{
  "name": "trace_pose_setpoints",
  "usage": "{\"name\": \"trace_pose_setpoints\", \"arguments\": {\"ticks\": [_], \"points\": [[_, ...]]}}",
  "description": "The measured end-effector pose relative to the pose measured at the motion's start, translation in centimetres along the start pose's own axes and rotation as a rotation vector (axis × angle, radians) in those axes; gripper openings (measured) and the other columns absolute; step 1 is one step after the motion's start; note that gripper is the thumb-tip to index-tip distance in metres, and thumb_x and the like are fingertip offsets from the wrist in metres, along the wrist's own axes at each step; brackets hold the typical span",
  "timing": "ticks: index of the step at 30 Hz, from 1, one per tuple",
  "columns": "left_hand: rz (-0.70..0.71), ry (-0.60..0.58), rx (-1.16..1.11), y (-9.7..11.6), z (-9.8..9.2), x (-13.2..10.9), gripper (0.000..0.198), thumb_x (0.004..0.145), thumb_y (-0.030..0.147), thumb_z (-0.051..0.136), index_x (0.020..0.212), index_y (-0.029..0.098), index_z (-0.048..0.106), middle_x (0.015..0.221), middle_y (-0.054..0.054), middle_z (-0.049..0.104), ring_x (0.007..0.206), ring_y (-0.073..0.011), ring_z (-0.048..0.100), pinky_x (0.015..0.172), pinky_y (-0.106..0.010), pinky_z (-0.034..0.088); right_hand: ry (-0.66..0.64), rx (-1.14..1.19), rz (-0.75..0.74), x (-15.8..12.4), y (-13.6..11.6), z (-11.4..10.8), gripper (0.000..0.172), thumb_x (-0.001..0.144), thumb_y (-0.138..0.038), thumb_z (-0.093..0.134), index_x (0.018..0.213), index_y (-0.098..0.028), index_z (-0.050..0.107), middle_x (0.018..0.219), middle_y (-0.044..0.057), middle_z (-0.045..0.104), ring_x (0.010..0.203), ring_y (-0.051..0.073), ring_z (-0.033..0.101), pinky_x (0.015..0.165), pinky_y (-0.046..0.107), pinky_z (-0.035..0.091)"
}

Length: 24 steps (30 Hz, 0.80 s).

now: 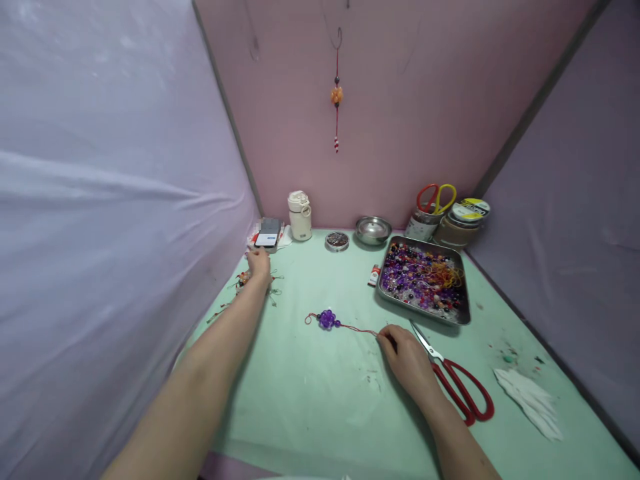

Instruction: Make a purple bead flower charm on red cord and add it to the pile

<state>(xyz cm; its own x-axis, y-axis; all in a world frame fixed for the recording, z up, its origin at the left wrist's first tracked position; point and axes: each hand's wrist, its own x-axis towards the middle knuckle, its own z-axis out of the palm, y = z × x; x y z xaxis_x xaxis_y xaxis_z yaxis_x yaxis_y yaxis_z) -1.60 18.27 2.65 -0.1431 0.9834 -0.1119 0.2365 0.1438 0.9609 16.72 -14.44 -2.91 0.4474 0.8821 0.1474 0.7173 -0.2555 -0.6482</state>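
On the green tabletop lies a purple beaded pendant (pixel 327 320) with a small red loop at its left end. Its red cord (pixel 357 329) runs to the right, and my right hand (pixel 407 357) pinches the far end of that cord between thumb and fingers. My left hand (pixel 259 263) reaches to the back left, at the near edge of a phone (pixel 267 235). Its fingers point away and are mostly hidden, so whether they touch the phone is unclear. Several small beaded pieces with loops (pixel 243 279) lie beside and under that hand.
Large red-handled scissors (pixel 465 393) lie by my right forearm, with a white glove (pixel 530 403) beyond. A metal tray (pixel 425 310) of beads and threads stands back right. A bottle (pixel 300 217), a round container (pixel 337 241) and a steel bowl (pixel 373 230) line the back; an orange beaded ornament (pixel 337 97) hangs above.
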Motion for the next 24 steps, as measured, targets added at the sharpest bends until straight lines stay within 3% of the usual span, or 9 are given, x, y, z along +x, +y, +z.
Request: {"name": "trace_pose_setpoints", "arguments": {"ticks": [4,7,10,13,19,22,24], "points": [[0.156,-0.129,0.1,-2.3,0.6,-3.8,0.031,0.091,0.034,0.057,0.115,0.014,0.058,0.112,-0.009,0.062,0.096,-0.0196,0.062,0.083,-0.04,0.054,-0.049,-0.002,0.023,0.9,-0.9,-1.0,0.021,0.085,-0.031,0.042,0.069,-0.022,0.053,0.068,0.005,0.065,0.065,0.022,0.058,0.061,0.032,0.039],[0.307,-0.19,0.163,-2.8,0.7,-5.4,0.015,0.088,0.023,0.06,0.1,0.015,0.063,0.1,-0.006,0.065,0.094,-0.0199,0.061,0.087,-0.04,0.05,-0.067,-0.021,-0.003,2.2,-2.1,-1.6,0.02,0.083,-0.029,0.045,0.068,-0.022,0.055,0.067,0.005,0.066,0.062,0.02,0.058,0.059,0.03,0.036],[0.433,-0.2,0.216,-2.1,0.3,-5.8,0.012,0.082,0.012,0.058,0.092,0.017,0.064,0.093,-0.007,0.066,0.094,-0.0235,0.061,0.091,-0.038,0.046,-0.096,-0.008,-0.04,4.0,-3.0,-1.2,0.017,0.082,-0.027,0.047,0.07,-0.021,0.058,0.069,0.005,0.067,0.064,0.02,0.058,0.061,0.029,0.036],[0.522,-0.232,0.277,-1.7,-0.1,-6.0,0.016,0.08,0.012,0.055,0.091,0.02,0.064,0.093,-0.007,0.066,0.091,-0.0243,0.061,0.089,-0.038,0.045,-0.071,0.092,-0.046,5.3,-2.8,0.4,0.019,0.083,-0.029,0.047,0.07,-0.021,0.059,0.068,0.003,0.066,0.062,0.019,0.057,0.061,0.028,0.037],[0.685,-0.404,0.407,-3.8,-0.4,-8.4,0.014,0.079,0.017,0.058,0.089,0.025,0.065,0.096,-0.004,0.068,0.09,-0.0228,0.062,0.087,-0.035,0.046,-0.024,0.192,-0.051,5.4,-1.3,2.7,0.023,0.086,-0.036,0.048,0.075,-0.02,0.061,0.071,0.002,0.067,0.062,0.017,0.056,0.062,0.028,0.038],[0.73,-0.389,0.479,-4.3,-0.6,-8.8,0.016,0.081,0.019,0.055,0.093,0.022,0.065,0.099,-0.004,0.068,0.092,-0.0224,0.061,0.091,-0.033,0.044,-0.033,0.167,-0.073,5.0,-1.2,2.7,0.023,0.086,-0.035,0.048,0.075,-0.02,0.062,0.073,0.003,0.068,0.062,0.017,0.056,0.062,0.028,0.038],[0.746,-0.347,0.531,-3.8,-0.8,-7.7,0.02,0.082,0.018,0.051,0.097,0.018,0.065,0.102,-0.006,0.067,0.096,-0.0225,0.059,0.095,-0.034,0.042,-0.032,0.137,-0.082,4.9,-1.3,2.7,0.023,0.086,-0.035,0.048,0.076,-0.019,0.062,0.073,0.004,0.068,0.064,0.018,0.057,0.062,0.028,0.037]]}}
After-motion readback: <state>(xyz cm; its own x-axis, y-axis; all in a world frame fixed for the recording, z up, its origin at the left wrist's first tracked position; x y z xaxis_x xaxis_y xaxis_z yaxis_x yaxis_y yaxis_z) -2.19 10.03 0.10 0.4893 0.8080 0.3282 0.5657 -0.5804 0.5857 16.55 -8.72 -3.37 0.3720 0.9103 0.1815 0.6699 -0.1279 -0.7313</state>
